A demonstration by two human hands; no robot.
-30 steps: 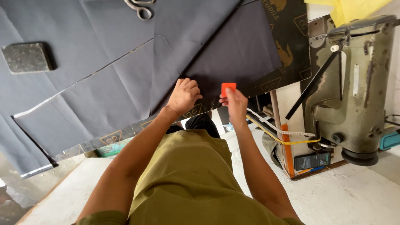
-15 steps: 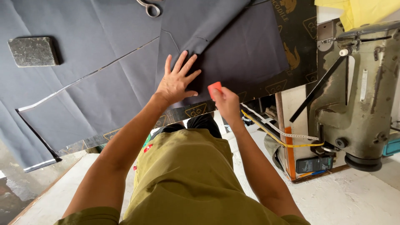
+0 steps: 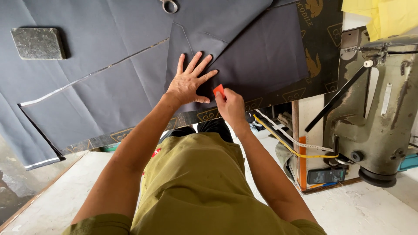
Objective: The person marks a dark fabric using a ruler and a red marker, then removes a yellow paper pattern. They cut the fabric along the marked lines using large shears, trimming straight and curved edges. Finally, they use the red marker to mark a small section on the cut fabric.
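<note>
Our left hand [image 3: 188, 82] lies spread flat on the dark cloth [image 3: 130, 74] at centre frame; just right of it, our right hand [image 3: 230, 106] pinches red chalk [image 3: 219, 90], touching the cloth.

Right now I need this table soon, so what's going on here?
A person is working on dark grey fabric spread over the table. The left hand lies flat on it with fingers spread, pinning it down. The right hand pinches a small orange-red piece, probably marking chalk, against the cloth beside the left thumb. Scissors and a stone weight rest on the fabric farther off.
</note>
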